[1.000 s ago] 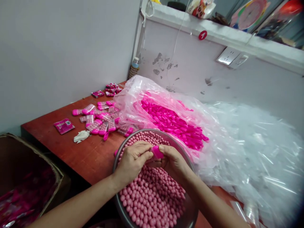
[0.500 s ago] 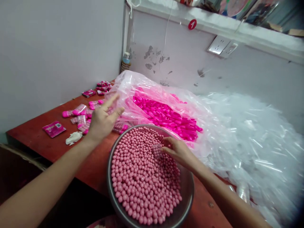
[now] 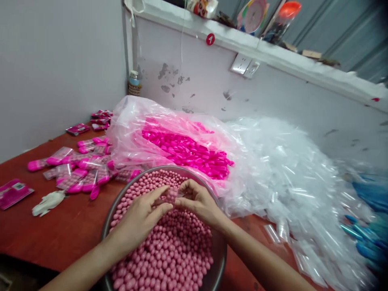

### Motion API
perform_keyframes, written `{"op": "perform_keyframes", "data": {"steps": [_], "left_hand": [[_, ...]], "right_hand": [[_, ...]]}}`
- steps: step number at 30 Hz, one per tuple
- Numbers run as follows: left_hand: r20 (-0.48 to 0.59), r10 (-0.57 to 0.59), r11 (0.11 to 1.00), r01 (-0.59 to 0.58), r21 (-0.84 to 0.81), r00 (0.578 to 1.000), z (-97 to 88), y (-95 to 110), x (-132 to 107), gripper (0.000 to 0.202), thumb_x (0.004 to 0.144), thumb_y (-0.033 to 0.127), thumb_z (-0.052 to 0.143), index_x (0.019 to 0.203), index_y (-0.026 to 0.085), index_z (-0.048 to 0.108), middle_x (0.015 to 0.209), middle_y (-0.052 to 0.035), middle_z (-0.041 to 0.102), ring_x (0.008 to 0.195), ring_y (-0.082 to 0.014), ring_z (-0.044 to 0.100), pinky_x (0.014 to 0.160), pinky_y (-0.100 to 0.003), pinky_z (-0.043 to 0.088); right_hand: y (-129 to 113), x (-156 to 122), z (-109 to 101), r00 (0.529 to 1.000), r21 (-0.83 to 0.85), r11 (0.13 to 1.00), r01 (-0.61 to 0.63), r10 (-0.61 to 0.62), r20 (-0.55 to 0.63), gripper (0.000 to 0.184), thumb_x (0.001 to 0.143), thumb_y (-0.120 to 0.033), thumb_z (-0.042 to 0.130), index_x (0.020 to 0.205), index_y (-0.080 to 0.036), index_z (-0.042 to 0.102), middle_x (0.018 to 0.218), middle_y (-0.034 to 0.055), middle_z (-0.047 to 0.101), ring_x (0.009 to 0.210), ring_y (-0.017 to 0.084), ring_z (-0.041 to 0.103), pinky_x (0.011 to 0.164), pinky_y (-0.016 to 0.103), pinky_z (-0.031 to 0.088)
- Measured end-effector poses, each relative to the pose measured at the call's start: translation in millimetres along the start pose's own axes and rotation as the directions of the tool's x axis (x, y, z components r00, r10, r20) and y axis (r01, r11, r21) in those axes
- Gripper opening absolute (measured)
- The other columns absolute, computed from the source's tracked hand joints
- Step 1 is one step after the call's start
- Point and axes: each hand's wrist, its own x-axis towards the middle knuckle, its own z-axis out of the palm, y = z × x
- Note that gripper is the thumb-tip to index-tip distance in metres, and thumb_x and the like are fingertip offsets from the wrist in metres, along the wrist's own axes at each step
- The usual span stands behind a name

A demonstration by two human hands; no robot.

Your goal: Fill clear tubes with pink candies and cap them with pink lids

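Left hand (image 3: 142, 212) and right hand (image 3: 198, 204), fingers part-curled, pinch a clear case (image 3: 172, 195) (pink shows through); keep it level over the bowl (image 3: 218, 251).

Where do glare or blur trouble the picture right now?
Head view: glare streaks the clear plastic pile; the clear piece between left hand and right hand is hard to outline against the pink beads; blue items at the right edge look blurred.
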Motion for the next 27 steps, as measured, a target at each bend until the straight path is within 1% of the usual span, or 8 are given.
{"op": "perform_keyframes", "data": {"steps": [4,6,8,10,12,15,20,27], "left_hand": [[0.062,0.031,0.987,-0.021,-0.162,0.998,3.8,3.4,-2.2,0.03,0.084,0.031,0.052,0.112,0.026,0.062,0.111,-0.0019,0.067,0.105,-0.0201,0.059,0.092,-0.03,0.046],[0.052,0.001,0.974,0.011,-0.225,0.999,2.7,4.1,-3.6,0.028,0.083,0.03,0.054,0.108,0.025,0.064,0.106,-0.0018,0.068,0.103,-0.0204,0.059,0.087,-0.028,0.048],[0.055,-0.053,0.945,0.068,-0.32,0.997,1.4,2.7,-4.4,0.027,0.081,0.03,0.056,0.107,0.023,0.065,0.103,-0.002,0.069,0.1,-0.0202,0.061,0.083,-0.027,0.051],[0.074,-0.099,0.899,0.121,-0.421,0.992,1.1,0.0,-4.4,0.028,0.08,0.029,0.057,0.106,0.022,0.064,0.101,-0.0022,0.069,0.097,-0.0194,0.062,0.081,-0.026,0.052],[0.084,-0.113,0.868,0.14,-0.477,0.99,1.8,-2.5,-4.0,0.027,0.079,0.028,0.059,0.104,0.021,0.065,0.099,-0.0022,0.069,0.095,-0.0191,0.062,0.08,-0.026,0.052],[0.084,-0.112,0.86,0.139,-0.492,0.99,3.2,-4.0,-3.7,0.026,0.078,0.027,0.06,0.103,0.021,0.066,0.098,-0.0014,0.069,0.094,-0.0184,0.062,0.079,-0.025,0.052],[0.081,-0.115,0.887,0.139,-0.44,0.99,2.1,-1.9,-4.6,0.024,0.08,0.026,0.059,0.102,0.022,0.067,0.091,0.0004,0.069,0.09,-0.0162,0.061,0.075,-0.021,0.05],[0.041,-0.134,0.896,0.139,-0.421,0.99,-1.0,-1.4,-4.5,0.023,0.079,0.027,0.061,0.101,0.023,0.067,0.095,0.0012,0.069,0.088,-0.0149,0.061,0.077,-0.02,0.047]], "right_hand": [[-12.1,-12.0,7.2,0.998,0.176,0.984,-0.012,0.0,0.068,0.03,0.068,-0.031,0.071,0.09,-0.019,0.054,0.083,-0.0008,0.061,0.075,0.013,0.06,0.069,0.026,0.05],[-17.4,-11.5,-6.6,0.992,0.081,0.997,0.005,-0.016,0.124,0.026,0.07,-0.031,0.07,0.09,-0.019,0.058,0.082,-0.0004,0.063,0.075,0.013,0.061,0.07,0.027,0.049],[-20.1,-4.1,-34.0,0.995,-0.177,0.981,0.084,-0.073,0.067,0.018,0.076,-0.032,0.063,0.087,-0.018,0.063,0.081,0.0007,0.066,0.074,0.014,0.061,0.069,0.027,0.048],[-19.5,9.5,-69.1,0.975,-0.504,0.856,0.117,-0.196,-0.107,0.016,0.081,-0.03,0.056,0.087,-0.019,0.065,0.08,0.0019,0.067,0.074,0.015,0.062,0.068,0.027,0.048],[-16.2,26.8,-102.2,0.953,-0.818,0.576,-0.002,-0.246,-0.176,0.018,0.083,-0.026,0.051,0.089,-0.019,0.066,0.083,0.0034,0.069,0.075,0.016,0.063,0.068,0.027,0.047],[-8.8,53.7,-131.1,0.965,-0.908,0.417,-0.048,-0.215,-0.15,0.018,0.081,-0.019,0.052,0.086,-0.017,0.069,0.085,0.0069,0.07,0.078,0.019,0.064,0.071,0.029,0.045],[0.5,94.3,-128.1,0.985,-0.955,0.295,-0.038,-0.151,-0.086,0.018,0.08,-0.018,0.053,0.088,-0.017,0.07,0.094,0.0097,0.07,0.086,0.021,0.062,0.074,0.027,0.041],[3.1,148.9,-122.0,0.991,-0.976,0.202,-0.078,-0.093,-0.099,0.022,0.084,-0.019,0.048,0.087,-0.014,0.069,0.091,0.0105,0.07,0.085,0.02,0.062,0.071,0.024,0.04]]}}
